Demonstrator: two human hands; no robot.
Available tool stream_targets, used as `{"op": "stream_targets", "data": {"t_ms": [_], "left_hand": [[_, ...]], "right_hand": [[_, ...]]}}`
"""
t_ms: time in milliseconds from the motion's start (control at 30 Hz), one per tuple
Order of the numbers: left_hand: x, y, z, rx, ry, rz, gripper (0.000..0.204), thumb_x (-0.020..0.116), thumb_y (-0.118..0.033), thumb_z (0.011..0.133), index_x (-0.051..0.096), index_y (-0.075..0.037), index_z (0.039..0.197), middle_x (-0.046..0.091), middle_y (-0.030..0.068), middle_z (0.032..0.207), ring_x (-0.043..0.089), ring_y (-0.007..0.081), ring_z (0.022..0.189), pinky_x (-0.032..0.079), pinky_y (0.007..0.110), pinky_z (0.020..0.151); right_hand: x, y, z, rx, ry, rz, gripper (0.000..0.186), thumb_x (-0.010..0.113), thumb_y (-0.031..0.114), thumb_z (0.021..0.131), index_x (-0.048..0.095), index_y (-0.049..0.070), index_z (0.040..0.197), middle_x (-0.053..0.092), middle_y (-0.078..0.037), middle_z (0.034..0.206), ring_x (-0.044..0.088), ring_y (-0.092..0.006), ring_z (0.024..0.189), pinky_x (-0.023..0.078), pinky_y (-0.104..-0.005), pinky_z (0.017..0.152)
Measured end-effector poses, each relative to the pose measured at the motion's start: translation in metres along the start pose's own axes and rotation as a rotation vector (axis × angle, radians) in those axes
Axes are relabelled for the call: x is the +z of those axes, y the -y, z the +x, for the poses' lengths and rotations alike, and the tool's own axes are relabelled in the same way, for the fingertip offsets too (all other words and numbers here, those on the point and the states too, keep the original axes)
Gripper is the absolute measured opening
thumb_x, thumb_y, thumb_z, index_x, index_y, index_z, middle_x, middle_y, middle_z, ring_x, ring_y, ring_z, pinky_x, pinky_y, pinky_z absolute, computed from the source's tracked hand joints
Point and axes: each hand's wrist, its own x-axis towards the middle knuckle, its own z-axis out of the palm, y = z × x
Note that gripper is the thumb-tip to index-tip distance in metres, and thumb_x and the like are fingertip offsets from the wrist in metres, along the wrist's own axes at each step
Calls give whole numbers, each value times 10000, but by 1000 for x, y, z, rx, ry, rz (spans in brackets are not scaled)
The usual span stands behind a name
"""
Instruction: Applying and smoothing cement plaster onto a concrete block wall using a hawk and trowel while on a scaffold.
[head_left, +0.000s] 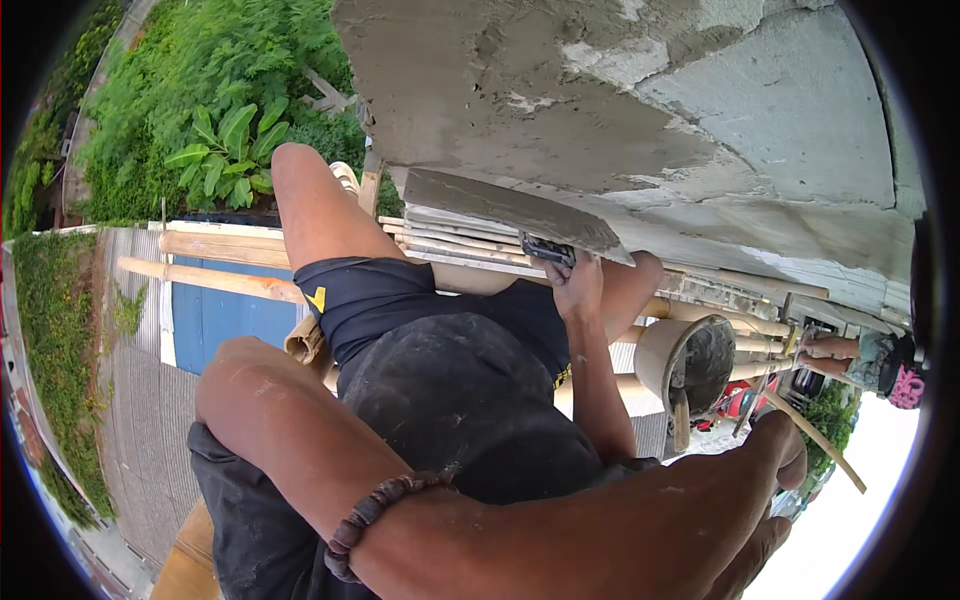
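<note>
Closest to the lens, a forearm with a brown bead bracelet (375,510) crosses the lower picture and ends in the left hand (775,465) near the right rim; its fingers curl, but whether they grip the thin stick (815,435) just beyond them I cannot tell. Further out, the right hand (575,285) is clenched round the dark handle (547,250) of a plastering trowel (510,210), whose long flat blade reaches leftward from that hand and lies against the wet grey render on the wall (520,90) above it. Judging by looks, the blade is stiff metal, thin at the edges and heavier once loaded, so the handle is the sound place to grip; wet mortar would make bare steel slick. Between the two hands, a mortar-smeared bucket (690,360) sits tilted on bamboo poles (230,282), which serve as scaffold under the person's knees. Green plants (225,150) lie well beyond, left of the right hand.
</note>
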Motion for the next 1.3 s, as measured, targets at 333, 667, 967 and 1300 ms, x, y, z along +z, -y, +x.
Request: {"op": "stream_targets", "data": {"t_ms": [333,667,967,1300], "left_hand": [[-89,44,-2,26,512,17,649,575,-360,824,303,69,1228,491,173,1021,503,169,776,414,268,651],[-262,313,29,-511,-253,574,614,597,-497,755,511,61,996,581,187,915,606,233,753,513,306,605],[-317,370,55,-280,-741,-38,437,612,-268,799,477,69,1042,575,128,911,589,164,661,514,272,503],[-383,445,77,-221,-727,152,231,483,-110,844,502,5,1044,583,84,934,583,155,672,507,249,530]], "right_hand": [[-6,-58,18,179,-42,19,132,316,106,896,412,115,986,470,-28,903,375,-114,609,304,-251,464],[-39,-97,88,298,31,-18,137,386,102,901,509,57,941,512,-34,775,417,-121,563,397,-275,521],[-35,-119,125,355,88,-55,141,430,84,870,531,82,968,568,-32,871,521,-124,700,437,-261,561],[-22,-122,131,336,97,-171,244,464,222,884,503,86,1083,562,-63,1046,556,-183,943,480,-334,765]]}}
